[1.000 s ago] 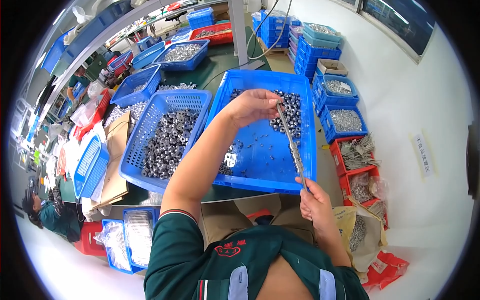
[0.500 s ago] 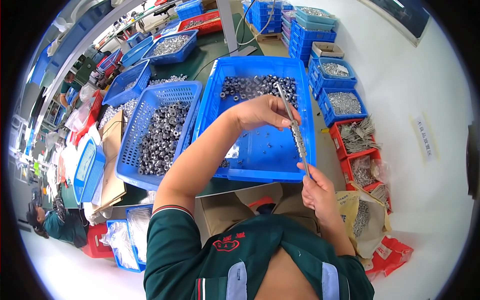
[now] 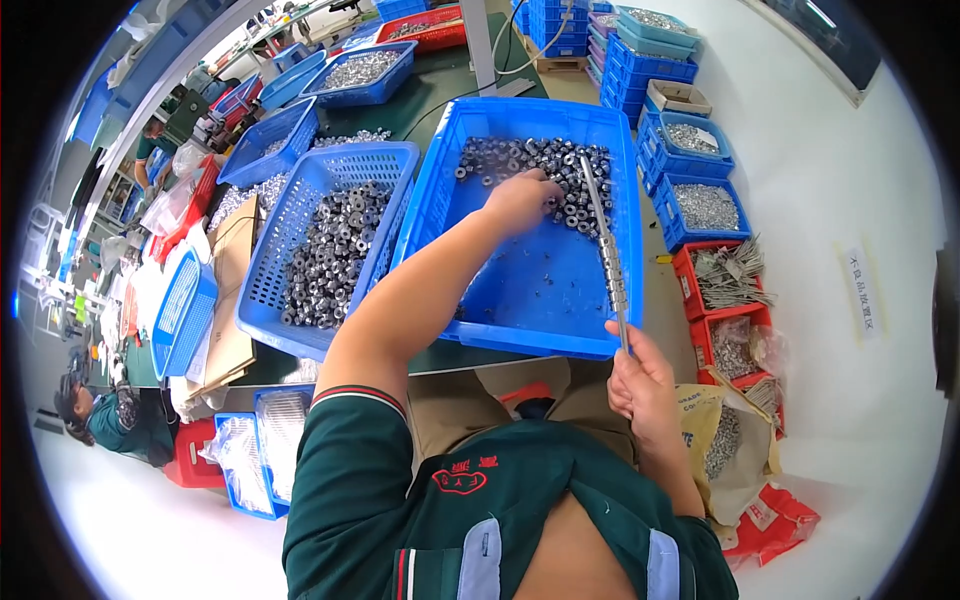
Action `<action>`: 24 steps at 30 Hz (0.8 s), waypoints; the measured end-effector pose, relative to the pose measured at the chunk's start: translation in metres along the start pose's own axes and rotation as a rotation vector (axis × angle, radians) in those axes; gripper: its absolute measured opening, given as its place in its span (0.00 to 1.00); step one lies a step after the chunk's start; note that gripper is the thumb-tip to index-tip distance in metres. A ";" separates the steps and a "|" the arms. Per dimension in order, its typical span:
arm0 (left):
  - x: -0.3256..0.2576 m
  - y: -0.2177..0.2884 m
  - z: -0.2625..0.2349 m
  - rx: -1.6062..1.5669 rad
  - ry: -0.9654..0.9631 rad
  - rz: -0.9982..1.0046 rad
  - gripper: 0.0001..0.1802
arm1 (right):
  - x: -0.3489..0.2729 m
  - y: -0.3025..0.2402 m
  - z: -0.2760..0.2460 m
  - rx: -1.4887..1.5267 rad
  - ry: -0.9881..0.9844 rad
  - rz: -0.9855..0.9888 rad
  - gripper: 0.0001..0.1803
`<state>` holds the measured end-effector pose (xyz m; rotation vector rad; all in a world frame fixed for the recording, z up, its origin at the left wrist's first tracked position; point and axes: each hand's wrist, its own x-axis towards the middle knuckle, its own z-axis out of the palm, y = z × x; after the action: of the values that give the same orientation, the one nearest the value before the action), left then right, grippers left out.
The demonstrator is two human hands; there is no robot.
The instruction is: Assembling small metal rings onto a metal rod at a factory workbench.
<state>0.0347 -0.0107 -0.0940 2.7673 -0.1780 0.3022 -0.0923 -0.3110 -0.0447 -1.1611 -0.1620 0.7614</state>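
My right hand [image 3: 642,385] grips the lower end of a thin metal rod [image 3: 594,195]. Several small metal rings [image 3: 612,272] sit threaded in a row along the rod's lower half, above my fingers. The rod slants up over the right side of a blue plastic tub [image 3: 470,295]. Inside the tub, my left hand [image 3: 522,202] reaches down at the near edge of a heap of loose, ring-shaped metal parts [image 3: 575,212]. Its fingers are curled in among the parts; their tips are partly hidden, and I cannot make out what they hold.
Left of the tub stands a blue perforated basket [image 3: 265,265] full of similar parts. Cardboard sheets [image 3: 228,300] lie beyond it. Stacked blue crates [image 3: 665,215] and red bins [image 3: 690,265] line the right wall. At far left a co-worker [image 3: 115,425] sits.
My left hand has left the rod and moved forward and left, down to the loose parts. My right hand still grips the rod's lower end.
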 end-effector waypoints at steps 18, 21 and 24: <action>0.002 0.008 -0.062 -1.126 -0.105 -0.455 0.14 | 0.001 -0.001 0.000 -0.006 -0.023 -0.004 0.20; -0.001 0.015 -0.072 -1.657 -0.089 -0.373 0.10 | 0.001 -0.002 -0.003 -0.040 -0.060 0.051 0.20; -0.004 0.024 -0.072 -1.838 -0.045 -0.280 0.08 | -0.002 -0.003 -0.001 -0.055 -0.056 0.066 0.20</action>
<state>0.0138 -0.0073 -0.0206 0.9450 -0.0160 -0.0545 -0.0917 -0.3133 -0.0418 -1.2023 -0.1929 0.8529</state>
